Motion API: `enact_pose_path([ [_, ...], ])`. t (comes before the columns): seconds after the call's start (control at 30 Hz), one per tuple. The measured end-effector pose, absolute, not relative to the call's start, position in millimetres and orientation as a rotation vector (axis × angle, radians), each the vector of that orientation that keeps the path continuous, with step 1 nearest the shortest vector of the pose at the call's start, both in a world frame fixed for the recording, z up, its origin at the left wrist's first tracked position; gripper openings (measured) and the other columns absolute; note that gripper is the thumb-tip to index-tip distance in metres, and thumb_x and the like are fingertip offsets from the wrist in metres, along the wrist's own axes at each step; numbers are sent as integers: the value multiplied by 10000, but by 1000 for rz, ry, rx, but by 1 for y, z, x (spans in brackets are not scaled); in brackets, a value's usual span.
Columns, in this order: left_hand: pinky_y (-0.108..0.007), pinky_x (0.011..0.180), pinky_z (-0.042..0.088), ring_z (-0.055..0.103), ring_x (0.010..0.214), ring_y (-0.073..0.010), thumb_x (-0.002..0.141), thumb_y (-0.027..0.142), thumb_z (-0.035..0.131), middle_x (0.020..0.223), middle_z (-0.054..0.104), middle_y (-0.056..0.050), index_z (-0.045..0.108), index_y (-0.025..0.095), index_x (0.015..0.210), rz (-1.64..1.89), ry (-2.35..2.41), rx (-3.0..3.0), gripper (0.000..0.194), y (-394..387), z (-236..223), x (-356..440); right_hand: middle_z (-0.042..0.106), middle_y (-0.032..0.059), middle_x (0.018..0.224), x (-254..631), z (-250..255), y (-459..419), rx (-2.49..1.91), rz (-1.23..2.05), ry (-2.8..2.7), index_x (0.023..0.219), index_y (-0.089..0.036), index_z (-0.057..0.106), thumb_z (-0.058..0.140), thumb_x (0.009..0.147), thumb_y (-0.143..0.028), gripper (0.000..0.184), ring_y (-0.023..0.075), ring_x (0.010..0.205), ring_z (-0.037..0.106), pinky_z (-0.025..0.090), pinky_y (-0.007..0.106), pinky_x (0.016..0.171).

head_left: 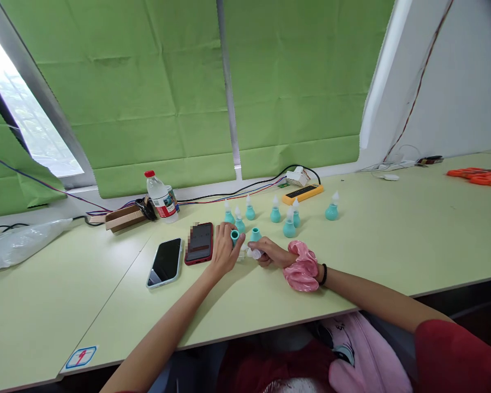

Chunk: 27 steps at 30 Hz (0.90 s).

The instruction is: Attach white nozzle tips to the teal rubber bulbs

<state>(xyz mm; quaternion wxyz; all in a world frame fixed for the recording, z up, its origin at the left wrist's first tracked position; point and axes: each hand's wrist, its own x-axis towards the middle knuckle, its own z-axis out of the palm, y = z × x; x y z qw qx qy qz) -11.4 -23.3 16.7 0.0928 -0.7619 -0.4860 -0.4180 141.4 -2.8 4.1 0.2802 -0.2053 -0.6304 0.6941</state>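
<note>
My left hand [224,246] is closed around a teal rubber bulb [234,236], its open mouth facing up. Close beside it, my right hand [270,252] pinches a small translucent white nozzle tip [256,254]. Another teal bulb [255,234], without a tip, stands just behind my right fingers. A few small whitish pieces [242,252] lie between the hands, partly hidden. Farther back stand several teal bulbs with white tips fitted, among them one bulb [289,228] in front and one bulb [331,210] apart at the right.
Two phones, a black-screened phone [166,263] and a red-cased phone [199,243], lie left of my hands. Behind are a water bottle [162,199], a cardboard box [126,217] and a yellow power strip [303,194] with cables. Orange-handled tools [477,176] lie far right.
</note>
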Motion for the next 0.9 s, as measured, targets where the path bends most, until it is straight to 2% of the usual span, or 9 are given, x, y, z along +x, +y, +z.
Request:
enact_pose_path([
  [0.13, -345, 720, 336, 382, 821, -199, 786, 346, 376, 867, 393, -63, 420, 174, 862, -1150, -1612, -2106, 194, -12, 12, -19, 161, -109, 393, 139, -9, 3, -588, 1933, -1715, 451, -169, 255, 512, 697, -431, 441, -1, 316, 125, 58, 165, 330],
  [0.3, -302, 742, 351, 395, 829, -172, 804, 269, 356, 862, 381, -56, 382, 170, 935, -1180, -1509, -2314, 166, -3, 4, -26, 148, -110, 428, 139, -11, 2, -540, 1947, -1751, 480, -170, 236, 513, 703, -437, 444, -4, 335, 116, 59, 165, 343],
  [0.4, -317, 757, 349, 401, 853, -177, 809, 229, 337, 888, 398, -64, 386, 174, 933, -1145, -1516, -2370, 144, 3, -2, -28, 165, -111, 438, 139, -7, 0, -548, 1894, -1804, 505, -171, 245, 556, 666, -429, 435, -2, 342, 130, 80, 165, 346],
  [0.57, -346, 770, 349, 408, 891, -195, 772, 197, 383, 925, 427, -80, 399, 167, 960, -1131, -1527, -2379, 191, 5, -7, -26, 276, -102, 390, 139, -6, -1, -653, 1578, -2039, 588, -151, 412, 575, 638, -431, 328, 23, 341, 227, 148, 178, 344],
  [0.7, -345, 799, 339, 405, 917, -195, 744, 203, 419, 950, 439, -83, 452, 163, 941, -1294, -1471, -2243, 204, -6, 5, -22, 293, -80, 440, 137, -10, 1, -727, 1259, -2083, 586, -121, 492, 598, 607, -413, 311, 27, 402, 225, 146, 182, 370],
  [0.77, -294, 746, 370, 446, 833, -159, 748, 179, 398, 870, 475, -58, 484, 169, 924, -1342, -1385, -2348, 196, -14, 14, -21, 291, -70, 464, 137, -13, 2, -785, 1122, -2091, 576, -113, 516, 594, 604, -408, 306, 31, 428, 224, 144, 184, 381],
  [0.83, -238, 636, 387, 462, 663, -116, 754, 173, 381, 712, 496, -17, 518, 172, 889, -1286, -1311, -2558, 193, -20, 21, -20, 279, -67, 462, 137, -15, 4, -846, 1004, -2103, 553, -114, 521, 591, 599, -391, 290, 35, 438, 221, 143, 185, 386],
  [0.9, -216, 569, 376, 444, 575, -97, 725, 192, 429, 632, 491, -1, 561, 162, 795, -1180, -1268, -2689, 152, -24, 24, -18, 264, -67, 459, 139, -16, 5, -881, 906, -2093, 522, -119, 513, 589, 592, -353, 256, 38, 446, 218, 152, 182, 391],
])
